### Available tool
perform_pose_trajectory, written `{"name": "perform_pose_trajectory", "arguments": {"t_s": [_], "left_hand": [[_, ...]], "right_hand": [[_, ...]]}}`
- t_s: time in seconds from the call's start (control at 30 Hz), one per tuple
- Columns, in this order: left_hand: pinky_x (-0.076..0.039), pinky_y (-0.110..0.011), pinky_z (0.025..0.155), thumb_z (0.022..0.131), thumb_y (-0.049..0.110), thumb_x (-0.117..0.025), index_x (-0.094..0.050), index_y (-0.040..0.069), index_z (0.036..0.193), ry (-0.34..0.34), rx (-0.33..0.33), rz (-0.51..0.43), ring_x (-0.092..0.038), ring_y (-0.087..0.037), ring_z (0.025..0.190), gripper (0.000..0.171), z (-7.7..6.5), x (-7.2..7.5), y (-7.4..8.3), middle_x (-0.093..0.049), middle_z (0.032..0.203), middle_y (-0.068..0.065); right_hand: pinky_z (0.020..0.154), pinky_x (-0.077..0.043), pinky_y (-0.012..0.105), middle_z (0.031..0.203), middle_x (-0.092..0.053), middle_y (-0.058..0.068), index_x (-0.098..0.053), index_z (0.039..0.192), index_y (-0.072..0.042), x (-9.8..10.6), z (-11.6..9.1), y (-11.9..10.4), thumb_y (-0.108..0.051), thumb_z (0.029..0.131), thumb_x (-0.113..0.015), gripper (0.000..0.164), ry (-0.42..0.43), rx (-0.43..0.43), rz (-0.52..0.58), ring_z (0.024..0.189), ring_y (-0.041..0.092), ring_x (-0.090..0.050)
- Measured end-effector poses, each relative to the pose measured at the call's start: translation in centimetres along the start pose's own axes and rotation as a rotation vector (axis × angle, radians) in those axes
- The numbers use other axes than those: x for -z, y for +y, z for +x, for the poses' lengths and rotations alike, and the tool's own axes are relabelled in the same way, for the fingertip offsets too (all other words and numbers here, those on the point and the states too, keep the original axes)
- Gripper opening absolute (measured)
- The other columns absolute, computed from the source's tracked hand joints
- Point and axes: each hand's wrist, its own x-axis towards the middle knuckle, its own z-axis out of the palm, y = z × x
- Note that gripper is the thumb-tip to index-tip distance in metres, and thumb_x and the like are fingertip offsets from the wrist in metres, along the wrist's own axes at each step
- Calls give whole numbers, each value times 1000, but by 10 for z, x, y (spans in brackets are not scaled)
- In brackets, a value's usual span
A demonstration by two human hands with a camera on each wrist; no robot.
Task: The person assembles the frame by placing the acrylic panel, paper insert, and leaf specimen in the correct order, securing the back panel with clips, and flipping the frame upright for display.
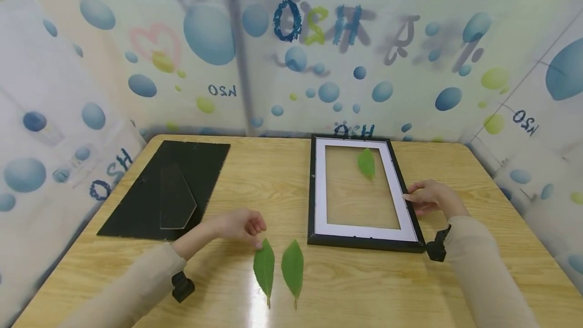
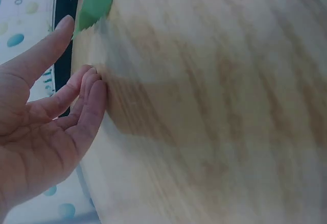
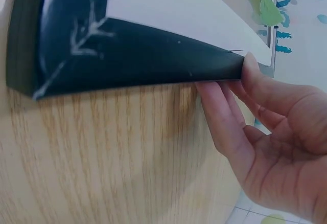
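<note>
A green leaf [image 1: 264, 270] lies on the wooden table [image 1: 364, 292] at the loosely relaxed left hand [image 1: 239, 226], whose thumb is at its tip, though whether they touch I cannot tell; a second leaf [image 1: 293, 268] lies just beside it. To their right, the right hand [image 1: 430, 198] pinches the side of a black frame [image 1: 364, 243] with a white mat [image 1: 321, 186], a third leaf [image 1: 366, 163] lying inside its opening near the top. A black backing board [image 1: 136, 206] lies farther left, before the bubble-printed backdrop [image 1: 268, 75].
</note>
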Motion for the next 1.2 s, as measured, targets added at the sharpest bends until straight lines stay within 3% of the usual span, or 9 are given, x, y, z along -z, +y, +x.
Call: {"name": "perform_pose_trajectory", "arguments": {"t_s": [0.4, 0.57, 0.77, 0.97, 1.2], "left_hand": [[-41, -18, 68, 66, 9, -80, -58, 6, 83, 129, -58, 78, -45, -12, 79, 27, -3, -23, 4, -48, 85, -3], [-38, -19, 67, 67, 11, -79, -59, 8, 75, 144, -37, 94, -43, -13, 79, 22, -4, -26, 5, -43, 84, -3], [-41, -20, 70, 70, 8, -76, -60, 6, 73, 125, -34, 108, -45, -13, 81, 16, -6, -28, 11, -47, 87, -4], [-44, -17, 65, 75, 4, -71, -60, 4, 73, 97, -73, 89, -49, -10, 77, 12, -6, -27, 7, -53, 82, -2], [-51, -24, 71, 85, 8, -62, -54, 2, 84, 13, 2, -106, -58, -11, 83, 10, -3, -13, 11, -61, 87, -5]], "right_hand": [[70, -57, 29, 84, -56, 4, -34, 123, 11, 2, -1, 2, -16, 91, -56, 47, -23, 7, -4, 74, 12, -57], [70, -57, 29, 85, -56, 6, -35, 122, 11, 2, -3, -1, -16, 91, -56, 46, -13, 1, -21, 74, 12, -57], [69, -57, 29, 84, -57, 6, -35, 122, 11, 2, -6, -2, -15, 91, -56, 47, -6, -2, -17, 74, 12, -57], [68, -57, 28, 82, -56, 4, -35, 122, 11, 0, -4, -3, -16, 91, -56, 46, 1, -4, -14, 72, 12, -57], [69, -57, 29, 82, -56, 5, -36, 121, 11, -1, -3, -4, -15, 90, -57, 45, 5, -12, -11, 72, 12, -57]]}}
